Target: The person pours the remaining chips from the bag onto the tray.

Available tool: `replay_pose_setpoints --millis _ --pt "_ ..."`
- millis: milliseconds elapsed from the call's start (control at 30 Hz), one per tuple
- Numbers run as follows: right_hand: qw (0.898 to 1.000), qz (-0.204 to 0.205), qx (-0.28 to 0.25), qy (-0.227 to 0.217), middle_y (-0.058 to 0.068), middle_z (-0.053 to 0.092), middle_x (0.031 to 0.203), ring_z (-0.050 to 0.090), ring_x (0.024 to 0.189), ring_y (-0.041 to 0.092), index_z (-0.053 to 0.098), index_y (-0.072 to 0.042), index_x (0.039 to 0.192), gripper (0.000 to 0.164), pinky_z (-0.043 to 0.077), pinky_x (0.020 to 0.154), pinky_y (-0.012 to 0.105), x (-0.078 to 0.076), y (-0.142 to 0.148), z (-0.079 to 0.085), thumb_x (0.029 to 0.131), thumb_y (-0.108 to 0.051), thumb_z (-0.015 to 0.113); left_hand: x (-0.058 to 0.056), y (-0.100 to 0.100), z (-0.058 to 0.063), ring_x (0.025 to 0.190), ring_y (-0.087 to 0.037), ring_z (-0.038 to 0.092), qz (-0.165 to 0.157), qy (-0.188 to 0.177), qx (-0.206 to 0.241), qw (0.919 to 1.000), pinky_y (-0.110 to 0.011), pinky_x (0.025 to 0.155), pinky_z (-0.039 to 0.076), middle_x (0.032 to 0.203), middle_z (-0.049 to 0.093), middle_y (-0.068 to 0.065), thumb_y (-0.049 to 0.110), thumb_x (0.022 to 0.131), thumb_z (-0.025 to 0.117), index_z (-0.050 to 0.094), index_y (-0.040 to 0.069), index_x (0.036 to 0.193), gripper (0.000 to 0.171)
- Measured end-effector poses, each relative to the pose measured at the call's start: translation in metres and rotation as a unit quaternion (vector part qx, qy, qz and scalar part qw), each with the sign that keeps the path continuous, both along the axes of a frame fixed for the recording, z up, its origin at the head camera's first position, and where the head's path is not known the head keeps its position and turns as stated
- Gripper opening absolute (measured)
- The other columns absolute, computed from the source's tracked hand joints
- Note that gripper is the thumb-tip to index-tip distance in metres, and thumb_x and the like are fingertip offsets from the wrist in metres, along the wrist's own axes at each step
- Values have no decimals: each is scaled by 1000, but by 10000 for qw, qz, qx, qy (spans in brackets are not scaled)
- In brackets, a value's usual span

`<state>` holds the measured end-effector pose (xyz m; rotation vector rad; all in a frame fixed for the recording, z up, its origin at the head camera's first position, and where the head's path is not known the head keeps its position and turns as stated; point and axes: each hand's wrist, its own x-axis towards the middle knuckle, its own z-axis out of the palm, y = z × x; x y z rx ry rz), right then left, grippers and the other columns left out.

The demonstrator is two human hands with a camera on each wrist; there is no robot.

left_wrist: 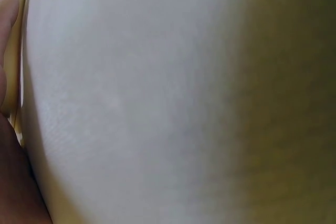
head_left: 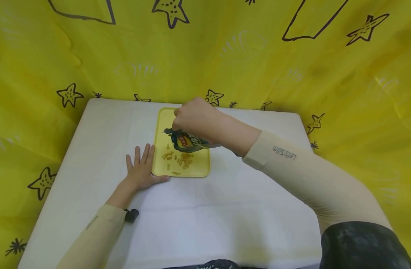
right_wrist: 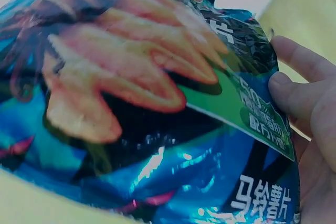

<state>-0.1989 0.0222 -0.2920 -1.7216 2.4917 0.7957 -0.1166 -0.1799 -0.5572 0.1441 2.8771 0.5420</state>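
A yellow tray [head_left: 162,160] lies on the white table, with broken potato chips [head_left: 185,160] scattered over its near half. Above it my right hand [head_left: 200,119] grips a dark blue bag of potato chips [head_left: 188,142] by its edge. In the right wrist view the thumb and fingers pinch the side of the shiny bag [right_wrist: 142,103], which has ridged chips printed on it. The bag's mouth cannot be made out. My left hand [head_left: 143,172] is spread at the tray's near left corner, fingers straight along the side and thumb at the front edge.
The white table [head_left: 225,220] reaches around the tray on all sides. Behind it hangs a yellow curtain [head_left: 198,56] with drawn stars. A dark object [head_left: 131,215] sits at my left wrist. Something black with white lettering [head_left: 219,264] shows at the bottom edge.
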Motion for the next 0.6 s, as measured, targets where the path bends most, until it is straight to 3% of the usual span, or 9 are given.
replay_pose_setpoints --millis 133,600 --pt "10000 -10 93 26 -6 60 83 51 65 13 65 -30 87 35 49 59 32 1 -6 -1 60 -43 83 -1 0 2 133 -37 -24 -41 -31 -3 10000 -62 96 -20 153 -11 -11 83 61 51 -13 14 146 127" --pt "9998 90 134 -75 -6 65 89 56 72 13 69 -30 93 33 50 63 32 2 -15 -3 64 -39 82 -1 1 1 134 -37 -24 -18 -40 -28 10000 -62 96 -20 153 -11 -11 84 61 50 -13 14 146 128"
